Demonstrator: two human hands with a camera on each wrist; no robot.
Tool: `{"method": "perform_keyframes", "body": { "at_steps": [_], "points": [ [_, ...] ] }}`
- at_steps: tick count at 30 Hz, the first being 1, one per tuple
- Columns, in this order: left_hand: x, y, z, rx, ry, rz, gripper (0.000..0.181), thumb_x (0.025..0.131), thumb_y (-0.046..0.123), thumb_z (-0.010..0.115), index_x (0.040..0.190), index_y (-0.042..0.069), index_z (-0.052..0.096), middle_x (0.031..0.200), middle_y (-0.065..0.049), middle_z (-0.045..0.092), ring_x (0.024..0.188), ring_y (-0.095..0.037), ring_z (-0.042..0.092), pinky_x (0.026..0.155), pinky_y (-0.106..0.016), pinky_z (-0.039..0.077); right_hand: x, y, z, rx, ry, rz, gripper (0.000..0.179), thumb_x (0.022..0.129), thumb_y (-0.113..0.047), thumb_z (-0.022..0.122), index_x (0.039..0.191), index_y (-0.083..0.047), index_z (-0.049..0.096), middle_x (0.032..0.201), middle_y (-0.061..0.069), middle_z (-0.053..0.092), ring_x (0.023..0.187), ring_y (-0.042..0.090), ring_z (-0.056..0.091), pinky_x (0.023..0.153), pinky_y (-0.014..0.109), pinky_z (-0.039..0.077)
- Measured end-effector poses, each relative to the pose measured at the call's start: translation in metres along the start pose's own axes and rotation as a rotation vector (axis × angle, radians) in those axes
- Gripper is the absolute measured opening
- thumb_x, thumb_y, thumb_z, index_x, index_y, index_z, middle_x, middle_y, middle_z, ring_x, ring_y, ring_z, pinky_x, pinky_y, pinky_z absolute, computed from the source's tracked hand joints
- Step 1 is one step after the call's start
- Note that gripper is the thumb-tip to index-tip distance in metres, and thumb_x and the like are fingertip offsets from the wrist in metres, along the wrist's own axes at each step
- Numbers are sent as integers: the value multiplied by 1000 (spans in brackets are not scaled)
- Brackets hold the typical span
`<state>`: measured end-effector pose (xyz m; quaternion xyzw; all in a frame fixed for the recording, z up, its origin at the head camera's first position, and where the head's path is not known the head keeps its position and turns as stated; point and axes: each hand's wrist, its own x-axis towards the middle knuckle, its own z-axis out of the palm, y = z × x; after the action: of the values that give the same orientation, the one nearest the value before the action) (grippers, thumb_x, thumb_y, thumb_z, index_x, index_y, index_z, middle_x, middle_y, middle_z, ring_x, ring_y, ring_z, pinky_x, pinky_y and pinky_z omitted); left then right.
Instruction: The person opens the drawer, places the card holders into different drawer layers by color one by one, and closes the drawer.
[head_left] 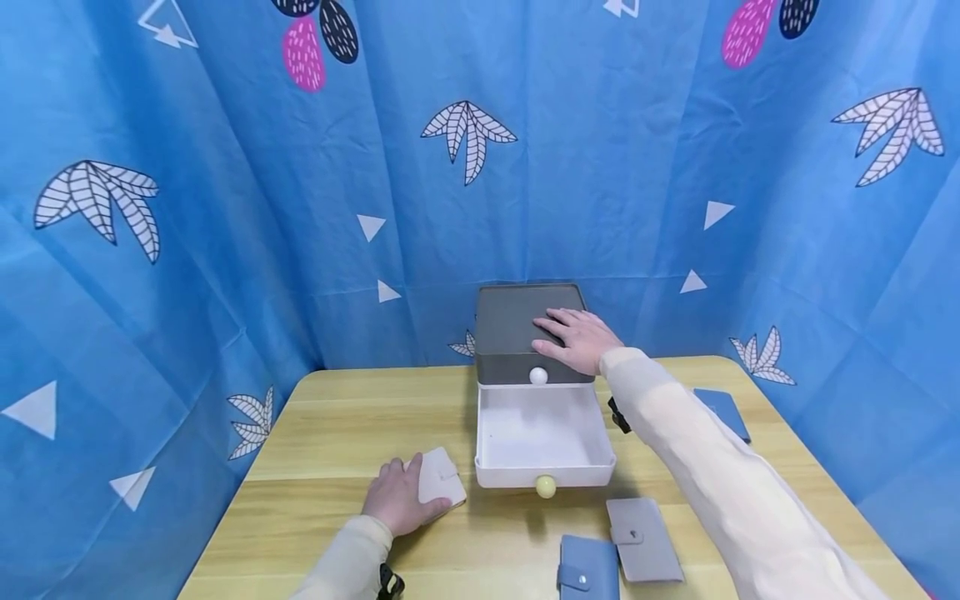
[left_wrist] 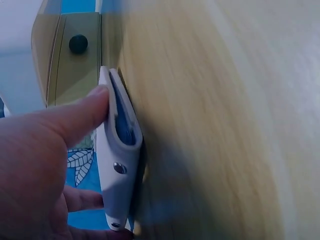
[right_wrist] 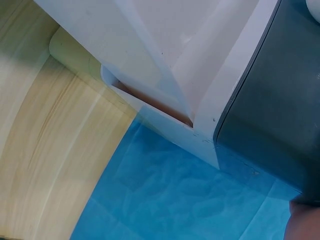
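My left hand (head_left: pixel 397 497) holds a small white wallet (head_left: pixel 437 476) on the table, left of the drawer box. In the left wrist view the thumb lies along one side of the white wallet (left_wrist: pixel 117 150), with fingers at its other edge; metal studs show on its end. My right hand (head_left: pixel 579 340) rests with fingers spread on the dark grey top of the drawer box (head_left: pixel 510 321). Below, the white lower drawer (head_left: pixel 545 477) with a yellow knob is pulled out, its white floor visible. The upper drawer with a white knob (head_left: pixel 538 376) is closed. In the right wrist view only a bit of finger shows.
A blue wallet (head_left: pixel 588 567) and a grey wallet (head_left: pixel 643 540) lie side by side at the front right. Another blue wallet or booklet (head_left: pixel 723 412) lies farther right, partly behind my right sleeve. A blue patterned curtain (head_left: pixel 465 225) hangs around the wooden table (head_left: pixel 360 417).
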<state>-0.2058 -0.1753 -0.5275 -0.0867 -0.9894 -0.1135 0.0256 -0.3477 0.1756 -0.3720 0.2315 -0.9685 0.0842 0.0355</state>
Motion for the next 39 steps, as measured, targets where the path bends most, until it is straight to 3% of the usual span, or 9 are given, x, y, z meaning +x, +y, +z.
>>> {"method": "perform_keyframes", "body": {
  "at_steps": [6,11,15,21,27,32,39],
  "points": [
    [1,5,2,-107,26,29,100,64,54,83,137,-5,47,114,-29,50,99,-37,54,84,-50,49,-1,0,4,10,6,4,81,88,-78,22,151,-29,33,158,4,25,144,30,19,116,50,10],
    [0,7,5,-215,35,28,103,60,41,90,139,-6,44,119,-33,44,95,-38,57,85,-50,51,-2,0,8,12,11,6,81,88,-78,23,151,-29,34,157,4,26,144,30,20,116,50,10],
    [0,9,6,-281,33,8,105,57,34,92,142,-3,42,124,-36,41,101,-44,57,89,-53,48,-3,1,11,5,23,1,81,88,-79,22,151,-29,34,157,3,27,144,29,21,116,49,11],
    [0,11,5,-315,37,11,104,58,30,92,144,1,40,122,-34,48,107,-44,54,92,-56,45,-4,4,10,15,41,2,80,88,-78,24,150,-29,36,156,3,28,144,29,22,116,50,12],
    [0,7,9,-342,62,31,94,62,31,90,143,11,47,115,-22,53,96,-28,55,87,-50,48,-2,3,8,-2,32,6,81,88,-79,22,150,-29,34,157,2,27,144,29,21,116,49,11],
    [-2,4,9,-438,78,36,77,70,26,85,139,14,53,110,-14,56,92,-21,55,85,-45,49,-1,1,5,-6,19,8,80,89,-78,22,151,-29,34,157,3,26,144,29,20,116,49,11],
    [-3,4,6,-579,84,30,65,76,15,79,136,13,55,114,-15,59,93,-22,57,80,-41,49,-1,0,1,-7,10,16,80,88,-78,22,151,-29,33,158,2,25,145,27,19,117,48,10]
  ]
}}
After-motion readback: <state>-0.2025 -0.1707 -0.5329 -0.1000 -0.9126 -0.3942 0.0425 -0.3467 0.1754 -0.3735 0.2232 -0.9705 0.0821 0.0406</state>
